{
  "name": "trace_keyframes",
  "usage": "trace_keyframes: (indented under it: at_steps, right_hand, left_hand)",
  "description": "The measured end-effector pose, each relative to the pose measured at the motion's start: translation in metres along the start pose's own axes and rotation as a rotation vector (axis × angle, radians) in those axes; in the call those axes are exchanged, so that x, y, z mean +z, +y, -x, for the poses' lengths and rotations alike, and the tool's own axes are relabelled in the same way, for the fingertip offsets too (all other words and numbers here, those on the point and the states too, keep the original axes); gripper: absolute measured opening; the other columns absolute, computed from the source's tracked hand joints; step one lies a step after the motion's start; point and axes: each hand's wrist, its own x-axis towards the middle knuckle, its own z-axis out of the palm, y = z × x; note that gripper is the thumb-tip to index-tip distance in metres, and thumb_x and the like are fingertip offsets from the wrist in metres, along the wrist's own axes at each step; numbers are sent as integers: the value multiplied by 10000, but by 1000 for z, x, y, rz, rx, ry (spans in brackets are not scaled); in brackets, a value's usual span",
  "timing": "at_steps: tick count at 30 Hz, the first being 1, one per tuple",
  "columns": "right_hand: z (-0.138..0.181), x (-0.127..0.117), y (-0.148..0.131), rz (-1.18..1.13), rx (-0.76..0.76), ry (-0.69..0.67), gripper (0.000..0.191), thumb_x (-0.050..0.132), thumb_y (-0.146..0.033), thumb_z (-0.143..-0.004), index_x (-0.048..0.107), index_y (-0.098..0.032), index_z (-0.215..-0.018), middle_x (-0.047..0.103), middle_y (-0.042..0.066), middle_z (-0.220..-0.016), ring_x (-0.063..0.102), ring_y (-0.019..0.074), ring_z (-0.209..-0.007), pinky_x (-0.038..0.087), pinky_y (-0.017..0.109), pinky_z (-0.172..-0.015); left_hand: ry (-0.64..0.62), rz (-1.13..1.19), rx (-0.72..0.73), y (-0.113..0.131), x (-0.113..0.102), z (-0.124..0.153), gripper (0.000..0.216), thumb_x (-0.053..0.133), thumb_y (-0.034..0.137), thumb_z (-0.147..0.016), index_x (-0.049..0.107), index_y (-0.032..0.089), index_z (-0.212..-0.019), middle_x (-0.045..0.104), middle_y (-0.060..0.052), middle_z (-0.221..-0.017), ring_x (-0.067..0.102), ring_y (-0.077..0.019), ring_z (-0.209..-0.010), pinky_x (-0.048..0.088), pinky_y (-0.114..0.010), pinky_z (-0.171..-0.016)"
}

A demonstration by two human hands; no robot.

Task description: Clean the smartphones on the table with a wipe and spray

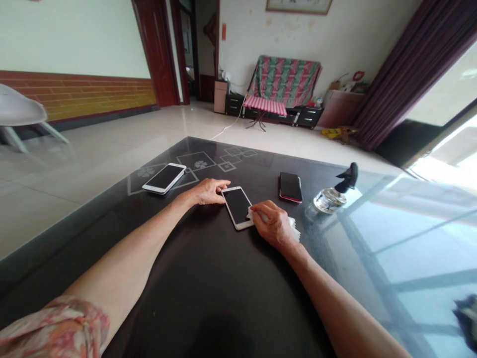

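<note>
A white-framed smartphone (pixel 237 205) with a dark screen lies face up on the dark tabletop, between my two hands. At its upper left corner, my left hand (pixel 209 192) has the thumb against the side edge and the fingers by the top edge, gripping that corner. My right hand (pixel 274 223) is closed around a white tissue (pixel 294 229), parts of which stick out on both sides of the hand. The tissue touches the phone's lower right edge. My right fingertips are bent and partly hidden.
Another white smartphone (pixel 164 178) lies to the left on the dark table (pixel 208 298). On the right are a black phone with a red edge (pixel 290 187) and a clear spray bottle (pixel 331 200) with a black trigger head. A white chair (pixel 22 107) stands beyond the table.
</note>
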Motion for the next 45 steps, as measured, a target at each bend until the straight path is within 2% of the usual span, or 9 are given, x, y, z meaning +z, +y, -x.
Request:
trace_keyframes:
  at_steps: [5,8,11,17,21,25,33,39,45]
  right_hand:
    - [0,2,-3,72,-18,-18,185,557,-183,-870,716,-230,-953,679,46,-943,632,172,-861,483,283,-801]
    - [0,0,-6,181,-23,-70,173,587,-184,-857,733,-233,-935,678,53,-971,605,192,-884,462,329,-850]
    - [-1,-5,-9,271,5,-105,174,599,-198,-855,754,-242,-921,677,56,-972,583,203,-891,444,352,-864]
    - [-5,-13,-10,217,-8,-235,208,585,-171,-857,766,-245,-928,679,48,-934,593,174,-840,455,305,-827]
    - [-3,-8,-5,167,-28,-188,208,581,-163,-856,762,-235,-929,680,45,-941,605,169,-836,459,299,-825]
    - [-1,-6,-4,153,-39,-162,192,586,-168,-859,759,-224,-920,683,46,-930,617,170,-835,461,306,-826]
    - [26,-32,-13,62,-162,-264,208,571,-182,-882,736,-256,-983,678,39,-976,621,165,-880,489,321,-848]
    - [47,-34,-5,95,-51,-142,221,549,-199,-882,721,-258,-1009,616,76,-1190,612,212,-1061,500,375,-938]
    - [39,-39,-1,62,-43,-220,215,576,-177,-840,728,-254,-971,657,50,-1085,646,182,-966,514,324,-898]
  left_hand:
    - [-116,141,51,5,11,-3,874,752,360,-611,464,132,-1405,619,-133,-1307,591,-254,-1179,468,-352,-979]
    - [-153,41,89,14,15,-1,923,764,434,-620,421,171,-1436,576,-117,-1367,553,-278,-1239,437,-357,-1020]
    - [-170,-109,125,23,18,3,952,768,522,-612,428,185,-1434,602,-106,-1335,554,-323,-1231,457,-338,-979]
    - [-121,-226,126,27,21,9,1023,740,605,-624,371,166,-1470,556,-144,-1374,502,-353,-1277,436,-361,-1001]
    - [-118,-210,95,25,24,11,1045,722,624,-637,336,155,-1487,429,-161,-1485,411,-329,-1361,360,-375,-1091]
    - [-104,-199,69,20,29,11,1087,709,664,-629,300,163,-1503,388,-167,-1510,328,-336,-1409,320,-402,-1124]
    - [-73,-142,125,12,35,6,1086,729,630,-613,326,133,-1490,417,-175,-1490,359,-339,-1390,314,-406,-1129]
    - [-9,-114,104,19,35,8,999,727,550,-634,369,128,-1466,493,-141,-1443,425,-317,-1348,347,-384,-1108]
    - [31,-76,157,11,40,2,971,721,552,-630,413,111,-1438,494,-160,-1437,466,-298,-1321,359,-382,-1103]
